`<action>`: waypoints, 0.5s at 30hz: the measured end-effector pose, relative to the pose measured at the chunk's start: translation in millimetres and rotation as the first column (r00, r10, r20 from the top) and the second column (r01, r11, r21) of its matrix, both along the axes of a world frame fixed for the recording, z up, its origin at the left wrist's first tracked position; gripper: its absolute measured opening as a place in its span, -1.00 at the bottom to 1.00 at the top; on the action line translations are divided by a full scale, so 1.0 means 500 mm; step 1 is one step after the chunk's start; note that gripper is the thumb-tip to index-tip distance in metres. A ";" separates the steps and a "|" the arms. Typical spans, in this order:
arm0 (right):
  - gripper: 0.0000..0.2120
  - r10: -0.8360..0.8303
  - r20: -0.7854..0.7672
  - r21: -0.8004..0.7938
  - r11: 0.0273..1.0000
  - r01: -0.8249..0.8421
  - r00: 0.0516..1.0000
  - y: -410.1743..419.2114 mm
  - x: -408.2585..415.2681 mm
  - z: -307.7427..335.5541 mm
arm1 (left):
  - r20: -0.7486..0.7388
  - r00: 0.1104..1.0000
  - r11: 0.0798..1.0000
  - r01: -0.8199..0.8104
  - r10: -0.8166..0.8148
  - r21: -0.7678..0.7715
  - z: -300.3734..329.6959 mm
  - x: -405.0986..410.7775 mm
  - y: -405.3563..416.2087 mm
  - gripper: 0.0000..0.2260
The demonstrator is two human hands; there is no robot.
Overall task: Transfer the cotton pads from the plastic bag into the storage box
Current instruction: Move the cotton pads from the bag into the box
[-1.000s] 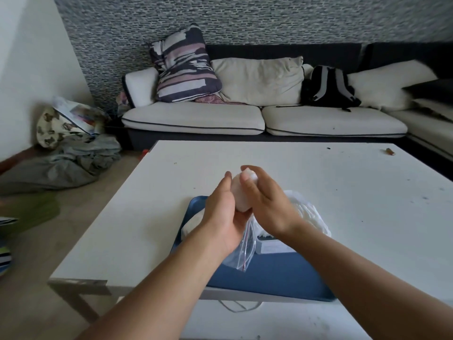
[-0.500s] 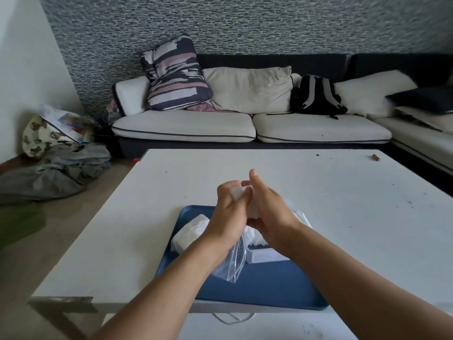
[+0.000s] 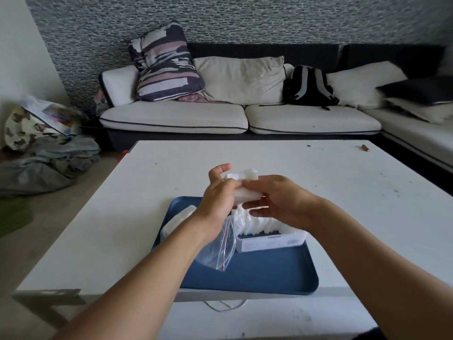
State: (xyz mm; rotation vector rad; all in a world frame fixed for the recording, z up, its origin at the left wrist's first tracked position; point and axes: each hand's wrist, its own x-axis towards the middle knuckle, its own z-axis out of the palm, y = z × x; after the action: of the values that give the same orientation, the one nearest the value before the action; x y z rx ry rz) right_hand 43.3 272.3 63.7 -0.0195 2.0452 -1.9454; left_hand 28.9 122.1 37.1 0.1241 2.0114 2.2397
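Centrally on the white bench (image 3: 318, 182) sits a blue tray (image 3: 257, 273) carrying the white storage box (image 3: 269, 244), its label too blurred to read. Both hands meet above the box: left hand (image 3: 218, 197) grips the clear plastic bag (image 3: 218, 251); right hand (image 3: 277, 200) pinches cotton pads (image 3: 245, 192) from it.

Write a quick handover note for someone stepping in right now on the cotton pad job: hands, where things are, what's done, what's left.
Left hand and right hand both grip a stack of cotton pads above the blue tray.
The plastic bag hangs from under the left hand.
The storage box sits on the tray and already holds pads.
Left: put this stack in the box; whether the bag holds more is unclear.
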 end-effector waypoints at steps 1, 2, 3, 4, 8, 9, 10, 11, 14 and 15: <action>-0.78 -0.029 0.025 0.024 0.999 0.029 0.999 0.017 -0.005 0.001 | -0.019 0.999 0.998 0.026 -0.028 -0.063 -0.003 -0.003 0.000 -0.68; -0.76 -0.097 0.054 0.061 0.994 0.094 0.994 0.037 -0.013 -0.001 | -0.055 0.997 0.986 0.044 -0.054 -0.159 -0.007 -0.001 -0.001 -0.65; -0.71 -0.185 0.076 0.133 0.976 0.174 0.980 0.056 -0.023 -0.004 | -0.134 0.988 0.946 0.032 -0.079 -0.322 -0.014 -0.003 -0.008 -0.62; -0.67 -0.270 0.088 0.253 0.937 0.241 0.959 0.079 -0.031 -0.011 | -0.246 0.959 0.836 -0.016 -0.143 -0.548 -0.024 -0.004 -0.015 -0.58; -0.67 -0.311 0.097 0.734 0.663 0.143 0.945 0.124 -0.045 -0.050 | -0.350 0.753 0.276 -0.230 -0.557 -0.933 -0.058 -0.001 -0.022 -0.59; -0.65 -0.289 0.094 0.785 0.610 0.107 0.953 0.123 -0.047 -0.059 | -0.310 0.745 0.237 -0.208 -0.590 -0.949 -0.064 0.000 -0.017 -0.59; -0.61 -0.267 0.086 0.824 0.560 0.082 0.960 0.121 -0.051 -0.067 | -0.279 0.739 0.206 -0.191 -0.614 -0.960 -0.072 0.000 -0.010 -0.61; -0.58 -0.245 0.076 0.858 0.511 0.062 0.967 0.117 -0.054 -0.073 | -0.246 0.733 0.170 -0.178 -0.634 -0.969 -0.079 0.001 -0.003 -0.63; -0.55 -0.202 0.064 0.925 0.379 0.018 0.977 0.107 -0.067 -0.084 | -0.149 0.724 0.058 -0.149 -0.674 -0.987 -0.099 0.000 0.009 -0.70; -0.56 -0.199 0.077 0.933 0.361 0.000 0.977 0.104 -0.071 -0.087 | -0.123 0.726 0.029 -0.141 -0.677 -0.990 -0.105 -0.001 0.011 -0.74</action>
State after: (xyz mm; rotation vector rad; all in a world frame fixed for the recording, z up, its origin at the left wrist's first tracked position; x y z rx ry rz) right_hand 7.9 324.5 20.0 0.5363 2.7360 -0.4760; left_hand 28.5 127.5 -15.2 1.0857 2.9100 0.0358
